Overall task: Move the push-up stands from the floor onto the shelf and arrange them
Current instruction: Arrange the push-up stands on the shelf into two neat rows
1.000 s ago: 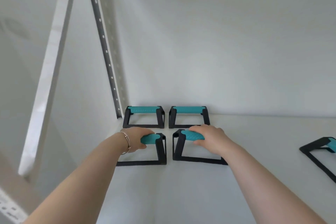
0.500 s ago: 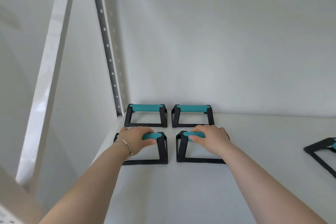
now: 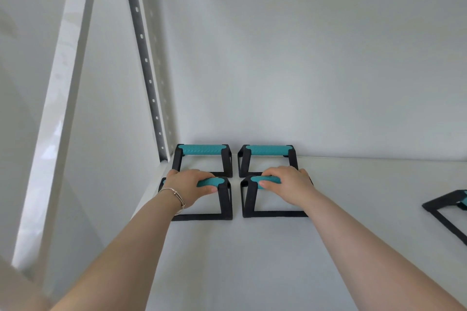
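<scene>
Left hand (image 3: 188, 183) grips the front-left push-up stand (image 3: 219, 201); right hand (image 3: 288, 183) grips the front-right push-up stand (image 3: 249, 199), two more stands beyond.

A plain pale grey back wall (image 3: 316, 58) fills the upper and right part of the frame. At the left, a slanting glossy white upright post (image 3: 58, 108) stands beside a grey metal perforated rail (image 3: 145, 58). A smooth white shelf surface (image 3: 252, 260) spans the bottom, evenly and softly lit.
</scene>
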